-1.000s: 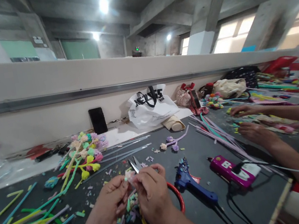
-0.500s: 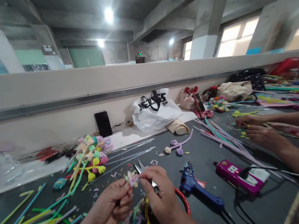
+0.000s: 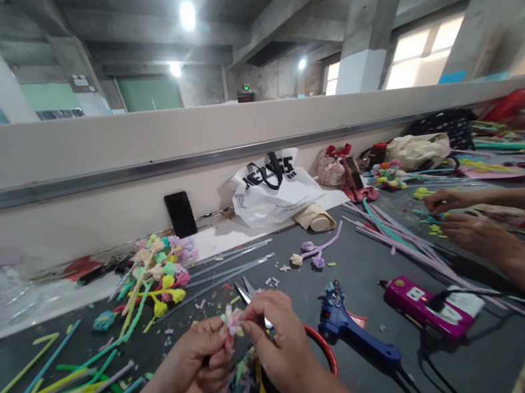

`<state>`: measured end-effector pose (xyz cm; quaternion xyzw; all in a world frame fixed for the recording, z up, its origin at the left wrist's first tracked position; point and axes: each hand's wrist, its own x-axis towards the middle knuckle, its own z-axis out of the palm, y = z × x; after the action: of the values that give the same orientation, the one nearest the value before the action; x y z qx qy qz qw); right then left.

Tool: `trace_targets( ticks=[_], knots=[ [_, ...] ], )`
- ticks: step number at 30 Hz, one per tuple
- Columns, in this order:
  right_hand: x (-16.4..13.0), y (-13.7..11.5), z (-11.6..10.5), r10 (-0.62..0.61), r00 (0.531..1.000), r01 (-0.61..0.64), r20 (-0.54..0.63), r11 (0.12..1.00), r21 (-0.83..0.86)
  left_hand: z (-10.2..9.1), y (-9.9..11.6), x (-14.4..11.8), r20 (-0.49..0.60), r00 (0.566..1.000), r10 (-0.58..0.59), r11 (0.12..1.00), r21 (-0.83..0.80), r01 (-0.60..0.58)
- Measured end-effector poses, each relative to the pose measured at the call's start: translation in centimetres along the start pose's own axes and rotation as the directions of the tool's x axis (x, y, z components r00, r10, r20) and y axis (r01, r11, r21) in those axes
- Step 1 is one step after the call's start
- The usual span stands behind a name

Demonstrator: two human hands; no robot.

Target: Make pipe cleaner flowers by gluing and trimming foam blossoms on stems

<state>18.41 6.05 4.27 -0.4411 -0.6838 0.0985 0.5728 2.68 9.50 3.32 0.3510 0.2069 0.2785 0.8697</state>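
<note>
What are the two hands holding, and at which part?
Both hands, left hand and right hand, pinch one small pastel flower at its base, fingertips meeting.

Both forearms rising from the lower edge of the frame, left hand [image 3: 198,364] curled at lower centre, right hand [image 3: 278,343] just beside it, fingertips of both pinched together, each grip closed

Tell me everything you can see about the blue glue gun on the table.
The blue glue gun lies on its side on the dark table, just right of the right hand, not touching it. Its body looks like blue plastic, with a red trigger piece showing beside it. The front end points up and left and is crusted with coloured bits. A black cord runs from the handle toward the near edge. A pink device lies to its right.
</note>
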Motion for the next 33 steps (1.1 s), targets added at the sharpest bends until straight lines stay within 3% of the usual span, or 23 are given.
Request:
trace_targets(
  ticks=[14, 21, 24, 28, 33],
  knots=[
    [0.0, -0.1, -0.2, -0.182, 0.980, 0.188, 0.076, 0.978, -0.085, 0.0, 0.0, 0.1, 0.038, 0.999, -0.016, 0.998, -0.067, 0.018],
    [-0.1, 0.1, -0.4, -0.088, 0.995, 0.089, 0.035, 0.996, -0.015, -0.9, 0.4, 0.3, 0.028, 0.999, 0.021, 1.000, 0.013, -0.021],
    [-0.2, -0.2, -0.5, -0.123, 0.992, 0.124, 0.012, 0.991, -0.053, -1.2, 0.6, 0.3, 0.009, 0.999, 0.046, 0.998, 0.036, -0.046],
    [-0.2, -0.5, -0.6, -0.215, 0.973, 0.225, 0.083, 0.966, -0.125, -0.9, 0.5, 0.2, -0.004, 0.998, 0.059, 0.995, 0.075, -0.058],
    [-0.1, -0.6, -0.2, -0.244, 0.968, 0.250, 0.056, 0.937, -0.245, -0.4, 0.1, 0.3, -0.027, 0.996, 0.081, 0.988, 0.132, -0.077]
  ],
)
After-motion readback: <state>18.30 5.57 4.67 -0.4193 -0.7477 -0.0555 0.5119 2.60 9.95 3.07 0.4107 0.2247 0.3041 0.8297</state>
